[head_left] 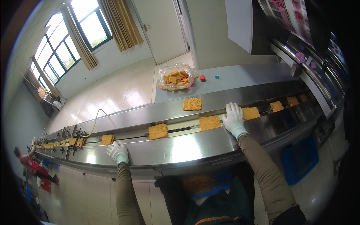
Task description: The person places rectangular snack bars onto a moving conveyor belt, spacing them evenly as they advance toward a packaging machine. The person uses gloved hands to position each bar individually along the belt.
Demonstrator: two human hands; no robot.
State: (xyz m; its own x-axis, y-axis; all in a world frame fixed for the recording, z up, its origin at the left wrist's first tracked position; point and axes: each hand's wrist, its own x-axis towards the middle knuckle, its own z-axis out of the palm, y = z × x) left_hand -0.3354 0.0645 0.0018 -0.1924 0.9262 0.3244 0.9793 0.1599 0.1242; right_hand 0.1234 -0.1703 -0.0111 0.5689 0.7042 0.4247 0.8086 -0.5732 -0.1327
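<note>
Golden rectangular noodle-textured blocks (pixel 158 131) are prob. light, stiff, brittle; take by opp. edges. White-gloved L hand (pixel 117 151) unclenched, holds nothing; white-gloved R hand (pixel 234 118): can't tell grip.

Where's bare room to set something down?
Free: the near steel ledge between left hand and right hand; the grey table right of the teal cap. Crowded: the conveyor channel, dotted with yellow cakes, and the table's left end, under the clear bag.

Gloved hands (pixel 234 118) are beside golden blocks (pixel 209 123) on a steel conveyor (pixel 180 149).
</note>
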